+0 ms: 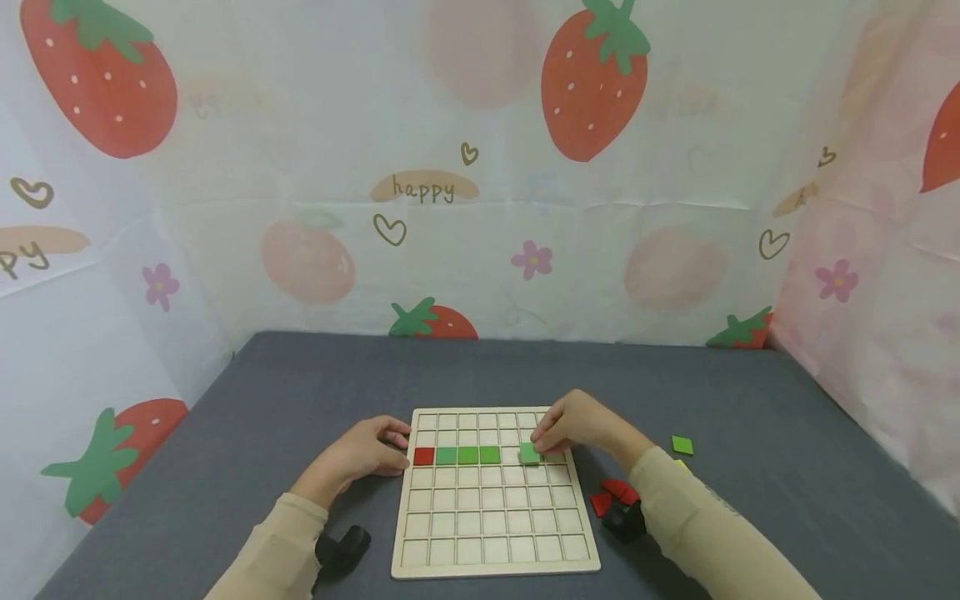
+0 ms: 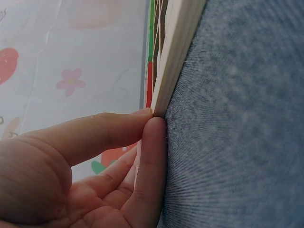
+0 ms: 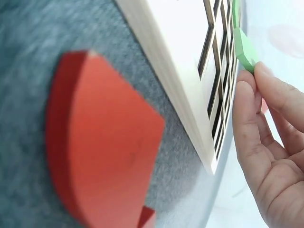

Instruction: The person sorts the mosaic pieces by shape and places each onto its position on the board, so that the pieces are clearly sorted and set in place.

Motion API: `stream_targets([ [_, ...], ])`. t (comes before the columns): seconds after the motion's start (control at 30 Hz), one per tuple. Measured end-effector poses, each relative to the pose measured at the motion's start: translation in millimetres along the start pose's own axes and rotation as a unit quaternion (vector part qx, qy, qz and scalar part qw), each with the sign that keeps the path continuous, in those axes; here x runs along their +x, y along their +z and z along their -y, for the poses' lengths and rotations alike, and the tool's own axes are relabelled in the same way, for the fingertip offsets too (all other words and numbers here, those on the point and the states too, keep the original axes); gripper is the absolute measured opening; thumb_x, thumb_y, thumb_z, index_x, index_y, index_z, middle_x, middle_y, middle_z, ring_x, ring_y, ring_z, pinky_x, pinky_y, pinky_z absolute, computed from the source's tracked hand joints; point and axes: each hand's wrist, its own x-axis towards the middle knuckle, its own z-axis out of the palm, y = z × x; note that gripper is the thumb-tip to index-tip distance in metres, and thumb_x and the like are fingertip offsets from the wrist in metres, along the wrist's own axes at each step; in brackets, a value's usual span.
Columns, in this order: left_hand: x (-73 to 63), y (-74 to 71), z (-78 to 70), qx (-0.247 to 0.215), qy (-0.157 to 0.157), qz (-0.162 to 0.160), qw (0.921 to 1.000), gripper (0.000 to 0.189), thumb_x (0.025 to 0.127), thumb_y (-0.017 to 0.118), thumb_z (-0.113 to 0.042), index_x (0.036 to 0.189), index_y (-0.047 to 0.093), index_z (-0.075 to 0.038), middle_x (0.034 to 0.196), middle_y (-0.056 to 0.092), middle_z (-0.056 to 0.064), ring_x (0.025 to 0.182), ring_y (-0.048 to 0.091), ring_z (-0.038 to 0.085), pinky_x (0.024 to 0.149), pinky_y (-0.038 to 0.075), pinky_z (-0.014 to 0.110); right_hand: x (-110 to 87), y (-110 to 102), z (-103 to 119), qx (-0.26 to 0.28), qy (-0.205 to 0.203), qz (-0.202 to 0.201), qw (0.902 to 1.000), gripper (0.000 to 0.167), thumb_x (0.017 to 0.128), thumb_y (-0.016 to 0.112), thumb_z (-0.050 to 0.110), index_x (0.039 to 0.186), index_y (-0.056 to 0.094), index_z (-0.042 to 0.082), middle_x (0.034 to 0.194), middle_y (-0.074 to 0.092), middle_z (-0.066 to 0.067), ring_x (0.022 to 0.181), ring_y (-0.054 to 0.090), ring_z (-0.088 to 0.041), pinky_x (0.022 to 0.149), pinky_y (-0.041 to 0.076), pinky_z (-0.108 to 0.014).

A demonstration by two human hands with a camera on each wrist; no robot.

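Observation:
A pale wooden grid board lies flat on the dark cloth. Along one of its rows sit a red tile, a bluish-green tile and two green tiles. At the board's left edge, my left hand holds the rim, thumb and a finger meeting there in the left wrist view. My right hand pinches a light green tile by its edge between thumb and fingers. That tile overlaps the same row in the head view, right of the green ones and tilted in the right wrist view.
Loose red pieces lie right of the board, beside a black wrist strap. A green tile rests farther right, with a yellow piece partly hidden by the right sleeve. Printed curtains stand behind the table.

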Motion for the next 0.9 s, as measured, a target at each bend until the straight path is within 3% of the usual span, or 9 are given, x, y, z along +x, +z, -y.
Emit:
stream_targets([
  [0.43, 1.6, 0.3, 2.2, -0.002, 0.001, 0.0, 1.0, 0.051, 0.08, 0.072, 0.007, 0.128, 0.054, 0.007, 0.102, 0.057, 0.014, 0.082, 0.063, 0.016, 0.074, 0.06, 0.034, 14.3, 12.5, 6.0, -0.004, 0.006, 0.004, 1.0, 0.008, 0.078, 0.081, 0.002, 0.086, 0.078, 0.002, 0.081, 0.076, -0.007, 0.068, 0.072, -0.016, 0.07, 0.062, -0.032],
  [0.9, 2.6, -1.3, 2.5, -0.013, -0.004, 0.007, 0.9999, 0.05, 0.081, 0.071, 0.008, 0.127, 0.054, 0.007, 0.102, 0.056, 0.013, 0.08, 0.062, 0.016, 0.074, 0.06, 0.033, 15.9, 20.4, 11.7, -0.006, -0.001, 0.002, 1.0, 0.007, 0.078, 0.079, 0.0, 0.085, 0.077, 0.0, 0.082, 0.075, -0.008, 0.068, 0.072, -0.017, 0.069, 0.062, -0.032],
])
